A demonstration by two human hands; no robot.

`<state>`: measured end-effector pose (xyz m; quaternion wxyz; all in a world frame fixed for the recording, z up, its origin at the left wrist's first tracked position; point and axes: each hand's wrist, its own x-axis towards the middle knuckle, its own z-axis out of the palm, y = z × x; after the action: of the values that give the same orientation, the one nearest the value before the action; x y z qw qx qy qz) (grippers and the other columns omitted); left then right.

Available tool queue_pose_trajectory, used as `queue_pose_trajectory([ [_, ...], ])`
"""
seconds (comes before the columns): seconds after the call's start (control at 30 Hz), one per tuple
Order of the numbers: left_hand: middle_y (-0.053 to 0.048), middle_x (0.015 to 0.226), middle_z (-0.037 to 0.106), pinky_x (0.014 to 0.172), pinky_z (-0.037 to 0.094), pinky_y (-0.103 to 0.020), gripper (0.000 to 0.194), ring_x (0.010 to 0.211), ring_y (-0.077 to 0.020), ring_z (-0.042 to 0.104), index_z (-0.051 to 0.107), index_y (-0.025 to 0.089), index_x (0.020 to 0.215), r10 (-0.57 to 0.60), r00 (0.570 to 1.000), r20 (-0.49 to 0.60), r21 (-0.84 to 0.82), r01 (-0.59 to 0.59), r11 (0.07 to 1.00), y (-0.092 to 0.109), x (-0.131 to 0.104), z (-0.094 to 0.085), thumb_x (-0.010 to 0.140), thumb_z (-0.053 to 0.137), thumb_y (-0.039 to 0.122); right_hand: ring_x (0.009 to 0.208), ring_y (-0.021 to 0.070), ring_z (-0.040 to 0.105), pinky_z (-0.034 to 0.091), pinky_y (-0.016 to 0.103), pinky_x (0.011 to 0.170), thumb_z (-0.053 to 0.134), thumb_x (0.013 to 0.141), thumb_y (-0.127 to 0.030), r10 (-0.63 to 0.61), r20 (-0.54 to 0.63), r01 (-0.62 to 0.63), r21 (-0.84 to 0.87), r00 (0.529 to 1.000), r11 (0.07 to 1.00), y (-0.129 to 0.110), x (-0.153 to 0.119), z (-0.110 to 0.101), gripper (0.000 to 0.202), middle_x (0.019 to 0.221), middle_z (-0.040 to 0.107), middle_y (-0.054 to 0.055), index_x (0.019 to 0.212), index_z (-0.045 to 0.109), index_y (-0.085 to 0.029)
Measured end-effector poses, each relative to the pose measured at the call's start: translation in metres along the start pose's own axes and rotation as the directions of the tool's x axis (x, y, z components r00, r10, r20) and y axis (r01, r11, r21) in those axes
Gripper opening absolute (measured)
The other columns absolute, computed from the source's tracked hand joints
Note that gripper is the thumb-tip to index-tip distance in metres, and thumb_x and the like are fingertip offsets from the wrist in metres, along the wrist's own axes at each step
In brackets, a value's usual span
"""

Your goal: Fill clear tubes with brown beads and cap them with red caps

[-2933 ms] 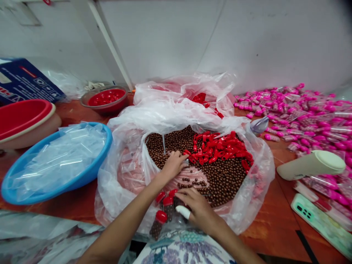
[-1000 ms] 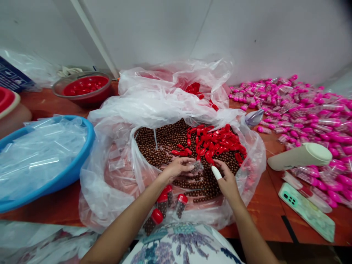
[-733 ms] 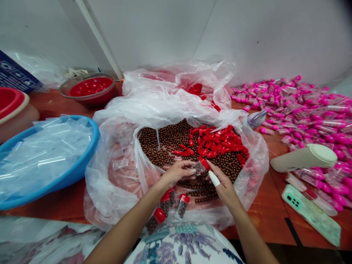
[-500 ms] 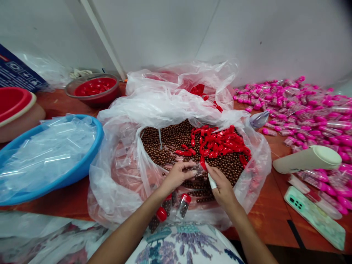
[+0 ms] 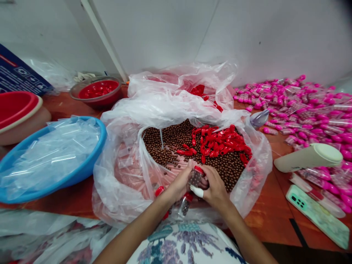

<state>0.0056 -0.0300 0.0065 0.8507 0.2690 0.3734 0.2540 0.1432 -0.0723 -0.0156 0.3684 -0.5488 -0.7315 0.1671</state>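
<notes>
Both of my hands meet over the front of a plastic bag full of brown balls (image 5: 176, 137). My left hand (image 5: 180, 183) is closed around the left side of a small clear bottle (image 5: 195, 177) with a red cap and brown balls inside. From the right, my right hand (image 5: 216, 185) grips the same bottle, its fingers at the cap. A white covering (image 5: 197, 191) wraps a digit of that hand. Below them lies another red-capped bottle (image 5: 185, 206), and more sit partly hidden behind my left forearm. Loose red caps (image 5: 220, 141) are heaped on the balls.
A blue basin (image 5: 103, 137) of clear plastic pieces stands at left, with red bowls (image 5: 20, 106) behind it. Pink-capped tubes (image 5: 308, 110) pile up at right, near a pale tumbler (image 5: 305, 159) and a phone (image 5: 316, 212). Another plastic bag (image 5: 170, 79) lies behind.
My hands have come closer together and lower. The red cap, earlier held up in my right hand, is now on the bottle between both hands.
</notes>
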Motion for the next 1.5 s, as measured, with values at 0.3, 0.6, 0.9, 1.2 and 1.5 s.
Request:
queue_pose_trajectory([
  [0.3, -0.004, 0.052, 0.059, 0.055, 0.044, -0.023, 0.055, 0.054, -0.0139, 0.057, 0.060, 0.012, 0.063, 0.139, 0.985, -0.097, 0.000, -0.140, 0.990, -0.018, 0.007, -0.001, 0.080, 0.040, 0.061, 0.108, 0.0268, 0.050, 0.042, 0.043, 0.091, 0.066, 0.069, -0.028, -0.085, 0.000, 0.085, -0.020, 0.996, 0.996, -0.004, -0.001, 0.002, 0.064, 0.118, 0.052, 0.012, 0.127, 0.039, -0.020],
  [0.6, -0.002, 0.053, 0.057, 0.042, 0.041, -0.020, 0.059, 0.044, -0.0101, 0.051, 0.060, 0.011, 0.073, 0.232, 0.966, -0.118, -0.036, -0.237, 0.971, 0.028, -0.019, -0.002, 0.081, 0.032, 0.063, 0.095, 0.0216, 0.052, 0.042, 0.037, 0.085, 0.041, 0.080, -0.007, 0.131, 0.101, -0.109, -0.195, 0.986, 0.975, 0.040, -0.003, -0.024, 0.041, 0.104, 0.060, 0.006, 0.115, 0.054, -0.023],
  [0.9, -0.005, 0.057, 0.059, 0.038, 0.041, -0.020, 0.055, 0.044, -0.0108, 0.052, 0.060, 0.010, 0.078, 0.155, 0.986, -0.066, -0.033, -0.157, 0.987, 0.031, -0.020, -0.007, 0.084, 0.033, 0.058, 0.084, 0.0215, 0.048, 0.039, 0.032, 0.077, 0.043, 0.073, 0.002, 0.117, 0.249, 0.041, -0.548, 0.961, 0.836, 0.052, 0.000, -0.022, 0.042, 0.088, 0.061, 0.007, 0.102, 0.063, -0.019],
  [1.2, -0.004, 0.059, 0.058, 0.038, 0.041, -0.019, 0.058, 0.046, -0.0088, 0.050, 0.061, 0.010, 0.070, 0.032, 0.997, -0.072, -0.039, -0.035, 0.999, 0.025, -0.019, -0.012, 0.080, 0.038, 0.062, 0.088, 0.0224, 0.050, 0.039, 0.035, 0.081, 0.042, 0.078, -0.004, 0.175, 0.105, -0.144, -0.250, 0.979, 0.958, 0.045, 0.009, -0.027, 0.032, 0.093, 0.061, 0.007, 0.098, 0.062, -0.019],
  [1.5, -0.003, 0.063, 0.058, 0.036, 0.035, -0.016, 0.056, 0.045, -0.0074, 0.050, 0.059, 0.011, 0.079, 0.000, 1.000, -0.030, 0.103, 0.003, 0.995, 0.008, -0.011, -0.005, 0.077, 0.040, 0.064, 0.089, 0.0164, 0.056, 0.041, 0.029, 0.082, 0.052, 0.084, -0.026, 0.271, 0.103, -0.286, 0.484, 0.957, 0.827, -0.006, 0.032, -0.023, 0.017, 0.093, 0.061, 0.002, 0.095, 0.065, -0.024],
])
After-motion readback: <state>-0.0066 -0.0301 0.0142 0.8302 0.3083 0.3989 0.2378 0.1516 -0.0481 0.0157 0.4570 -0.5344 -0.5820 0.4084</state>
